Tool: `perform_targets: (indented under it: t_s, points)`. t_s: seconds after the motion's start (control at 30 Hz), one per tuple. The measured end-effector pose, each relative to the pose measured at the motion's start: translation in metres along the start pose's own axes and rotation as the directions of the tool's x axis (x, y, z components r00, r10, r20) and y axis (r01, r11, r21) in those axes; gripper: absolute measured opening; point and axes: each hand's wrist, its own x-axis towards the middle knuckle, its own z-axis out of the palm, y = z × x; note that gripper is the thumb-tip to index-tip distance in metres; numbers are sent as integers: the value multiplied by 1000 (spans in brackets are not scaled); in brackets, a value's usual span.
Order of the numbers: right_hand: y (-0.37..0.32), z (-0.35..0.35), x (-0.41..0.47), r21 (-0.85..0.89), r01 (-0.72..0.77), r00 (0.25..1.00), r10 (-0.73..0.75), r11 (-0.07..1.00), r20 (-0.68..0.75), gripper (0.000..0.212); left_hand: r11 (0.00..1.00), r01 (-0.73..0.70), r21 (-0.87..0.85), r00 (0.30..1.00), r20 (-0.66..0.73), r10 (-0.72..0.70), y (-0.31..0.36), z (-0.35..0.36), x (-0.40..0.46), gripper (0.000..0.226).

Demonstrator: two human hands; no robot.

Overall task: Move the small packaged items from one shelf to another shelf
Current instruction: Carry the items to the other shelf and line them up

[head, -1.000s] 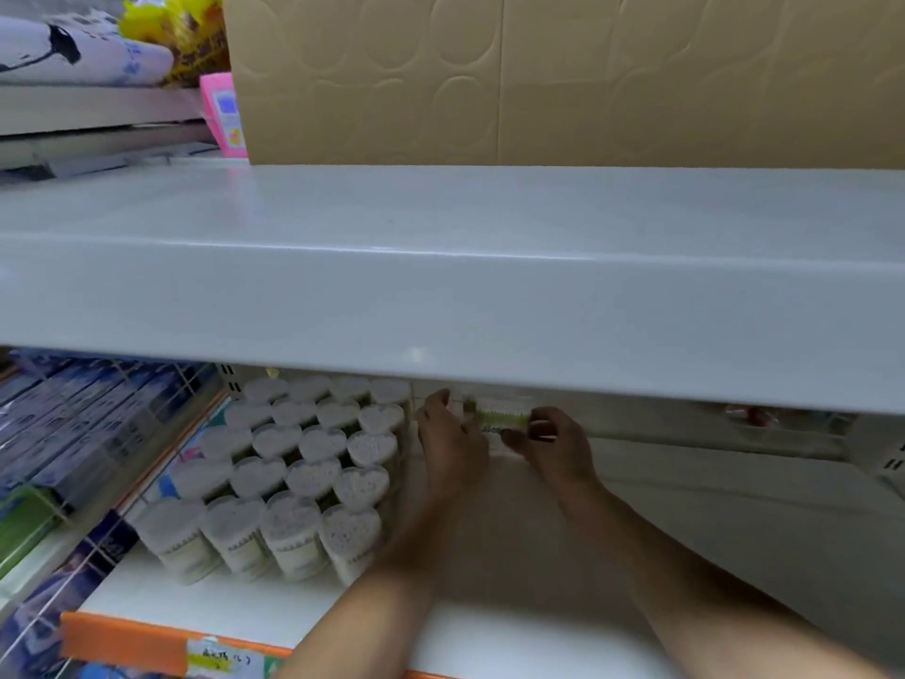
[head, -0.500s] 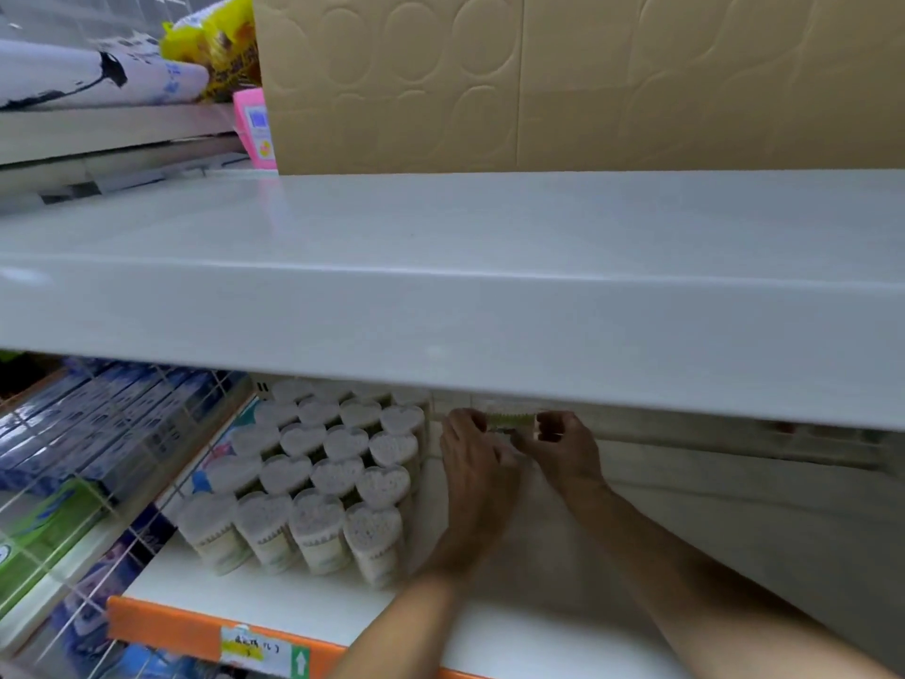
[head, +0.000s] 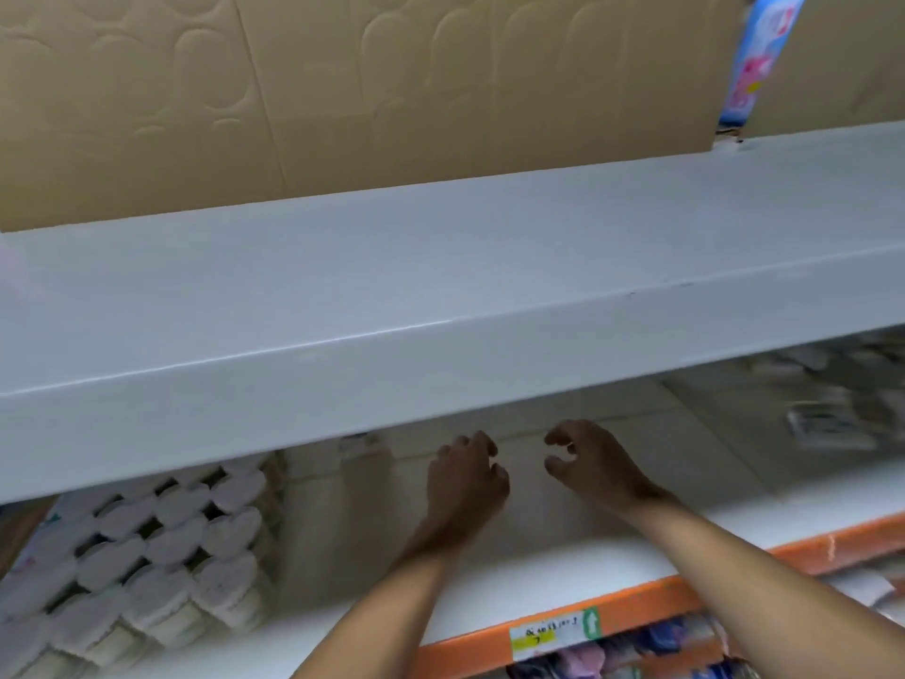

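Note:
Both of my hands reach under the grey upper shelf (head: 440, 296) and hover over the white lower shelf (head: 538, 570). My left hand (head: 465, 482) and my right hand (head: 590, 463) are a short gap apart, fingers loosely curled, with nothing in either. A small pale package (head: 360, 442) stands at the back of the lower shelf, beside the heart-shaped tubs and left of my left hand; it is blurred. More small packaged items (head: 832, 419) lie blurred at the right end of the lower shelf.
Several heart-shaped white tubs (head: 161, 546) are packed in rows on the left of the lower shelf. Its front edge is an orange strip with a yellow-green label (head: 553, 634). Cardboard (head: 343, 90) stands behind the upper shelf, with a blue-pink pack (head: 759, 56) at its right.
My hands held a small greenish package at the back of the shelf beside the tubs. Now both are empty and have moved right, away from the tubs. The view has swung right.

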Motion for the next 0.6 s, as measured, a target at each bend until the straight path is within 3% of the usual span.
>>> perform_targets:
  t_s: [0.27,0.6]
  points:
    - [75,-88,-35,-233,-124,955,180,964,237,46,985,-172,-2,977,127,171,93,24,11,31]
    - [153,-172,-66,-325,-173,936,258,930,240,54,983,-175,-53,968,171,181,220,66,13,34]
